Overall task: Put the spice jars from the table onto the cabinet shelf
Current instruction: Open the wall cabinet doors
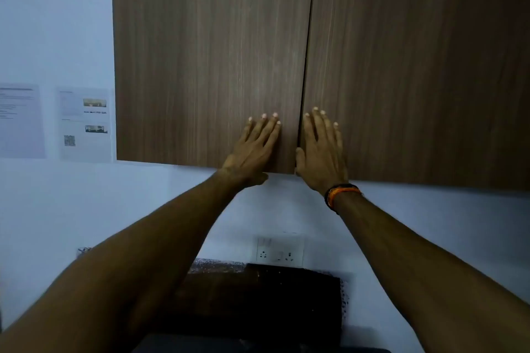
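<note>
A wall cabinet with two brown wood-grain doors fills the upper part of the view, and both doors are closed. My left hand [253, 149] lies flat on the lower inner corner of the left door [206, 60], its fingers straight. Flat against the right door [415, 66], just across the centre gap, is my right hand [322, 152], with an orange and black band on its wrist. The shelf inside is hidden behind the doors. No spice jars are in view.
Two printed sheets [84, 123] are stuck to the pale wall left of the cabinet. A white socket plate [279, 251] sits on the wall below it. A dark speckled counter [258, 295] lies beneath, between my forearms.
</note>
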Available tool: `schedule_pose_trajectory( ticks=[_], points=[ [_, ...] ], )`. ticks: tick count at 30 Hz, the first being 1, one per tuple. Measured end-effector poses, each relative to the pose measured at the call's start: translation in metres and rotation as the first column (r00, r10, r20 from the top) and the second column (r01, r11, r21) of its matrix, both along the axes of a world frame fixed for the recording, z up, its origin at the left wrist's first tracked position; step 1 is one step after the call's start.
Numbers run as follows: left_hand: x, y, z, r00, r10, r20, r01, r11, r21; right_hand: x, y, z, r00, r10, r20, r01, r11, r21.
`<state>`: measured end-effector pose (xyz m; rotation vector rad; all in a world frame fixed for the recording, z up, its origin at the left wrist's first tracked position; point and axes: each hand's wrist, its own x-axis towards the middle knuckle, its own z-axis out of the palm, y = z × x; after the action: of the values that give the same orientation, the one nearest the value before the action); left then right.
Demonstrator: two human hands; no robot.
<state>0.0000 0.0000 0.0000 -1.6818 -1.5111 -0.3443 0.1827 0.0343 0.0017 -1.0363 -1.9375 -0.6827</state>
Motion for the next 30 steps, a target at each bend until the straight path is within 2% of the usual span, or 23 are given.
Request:
schedule_pose_trajectory(
  ticks=[7, 10, 15, 19, 21, 25, 28, 30],
  points=[
    [0.002, 0.02, 0.0, 0.988, 0.12, -0.099, -0.119, 0.993, 0.014, 0.005, 0.008, 0.01, 0.999, 0.035, 0.033, -0.036, 0.999, 0.024],
    [0.0, 0.028, 0.0, 0.986, 0.144, -0.086, -0.143, 0.989, 0.022, 0.001, 0.01, 0.014, 0.997, 0.066, 0.032, -0.066, 0.998, 0.022],
    [-0.003, 0.032, 0.0, 0.976, 0.196, -0.096, -0.194, 0.981, 0.031, -0.01, 0.012, 0.014, 0.993, 0.118, -0.007, -0.118, 0.993, -0.024],
    [-0.006, 0.025, -0.001, 0.976, 0.179, -0.127, -0.175, 0.984, 0.042, -0.017, 0.012, 0.016, 0.977, 0.201, -0.073, -0.201, 0.98, 0.004],
    [-0.007, 0.017, -0.001, 0.978, 0.164, -0.128, -0.161, 0.986, 0.034, -0.023, 0.011, 0.019, 0.964, 0.231, -0.13, -0.231, 0.973, 0.013],
    [-0.009, -0.004, -0.003, 0.983, 0.144, -0.113, -0.141, 0.989, 0.033, -0.034, 0.003, 0.033, 0.896, 0.255, -0.364, -0.266, 0.964, 0.019],
    [-0.008, -0.02, -0.004, 0.988, 0.115, -0.101, -0.112, 0.993, 0.04, -0.043, -0.004, 0.048, 0.764, 0.327, -0.556, -0.462, 0.879, -0.117],
    [-0.006, -0.031, -0.005, 0.992, 0.093, -0.081, -0.091, 0.995, 0.028, -0.048, -0.01, 0.054, 0.671, 0.356, -0.65, -0.537, 0.838, -0.095]
  ],
)
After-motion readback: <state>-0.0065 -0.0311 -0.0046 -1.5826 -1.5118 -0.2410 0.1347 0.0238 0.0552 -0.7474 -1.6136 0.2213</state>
